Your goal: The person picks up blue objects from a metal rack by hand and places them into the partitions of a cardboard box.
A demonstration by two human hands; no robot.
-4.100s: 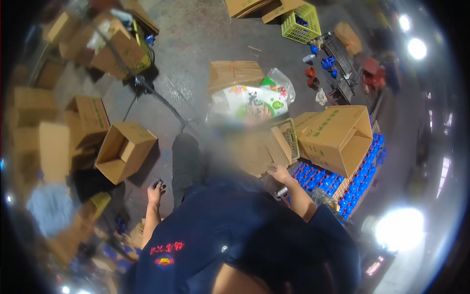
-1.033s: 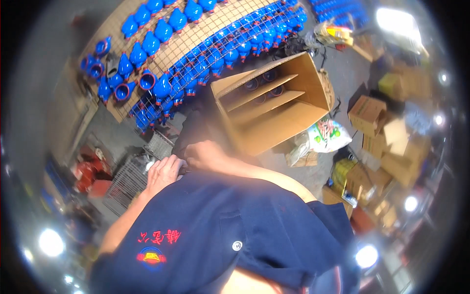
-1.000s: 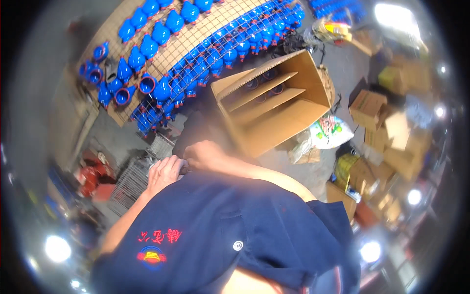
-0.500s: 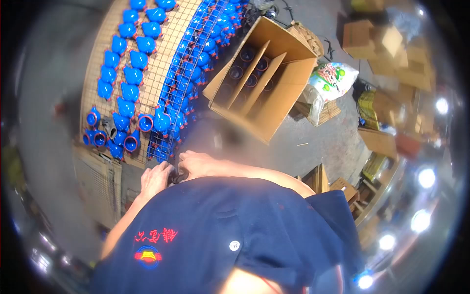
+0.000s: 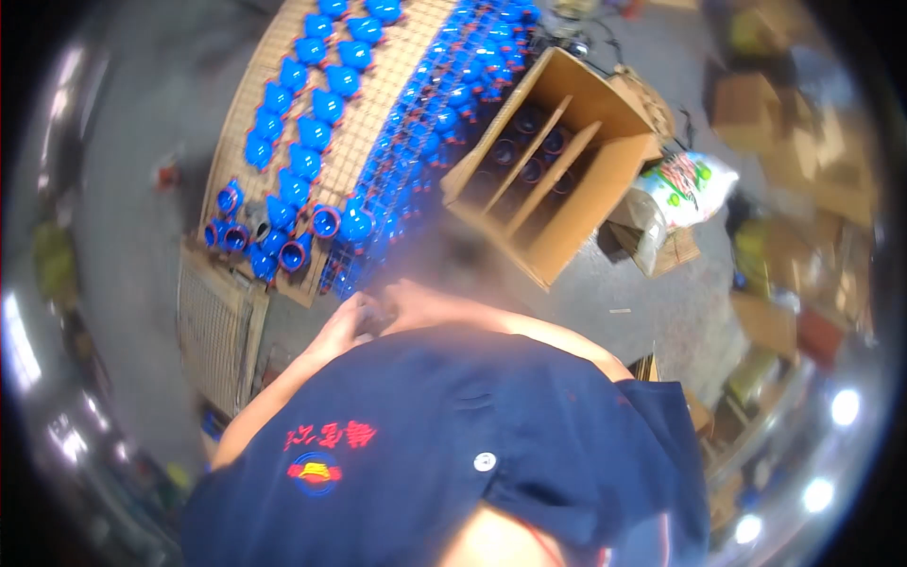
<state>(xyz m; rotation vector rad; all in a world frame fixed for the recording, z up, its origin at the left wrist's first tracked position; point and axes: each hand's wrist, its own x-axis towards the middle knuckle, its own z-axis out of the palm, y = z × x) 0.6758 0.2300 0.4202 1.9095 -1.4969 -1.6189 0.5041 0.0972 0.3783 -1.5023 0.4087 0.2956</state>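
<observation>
My left hand (image 5: 342, 326) and my right hand (image 5: 412, 300) are close together in front of my shirt, beside the near end of the rack. Fingers on both are curled around a small dark grey piece (image 5: 370, 319), mostly covered and too blurred to name. Just beyond them, glossy blue fittings with red rims (image 5: 300, 163) lie in rows on a board-topped rack (image 5: 248, 194). Several at the near end show round open mouths, such as the blue fitting (image 5: 325, 221). A grey piece (image 5: 262, 230) sits among them.
An open cardboard box (image 5: 590, 203) with dividers and several round dark-mouthed pieces stands right of the rack. A white printed sack (image 5: 688, 184) lies beside it. Wire mesh (image 5: 402, 123) with more blue fittings runs along the rack's right side. Cartons (image 5: 756, 113) are piled far right.
My view has shifted, so the rack and box appear farther right. Both hands stay together around the dark piece, drawn slightly nearer each other.
</observation>
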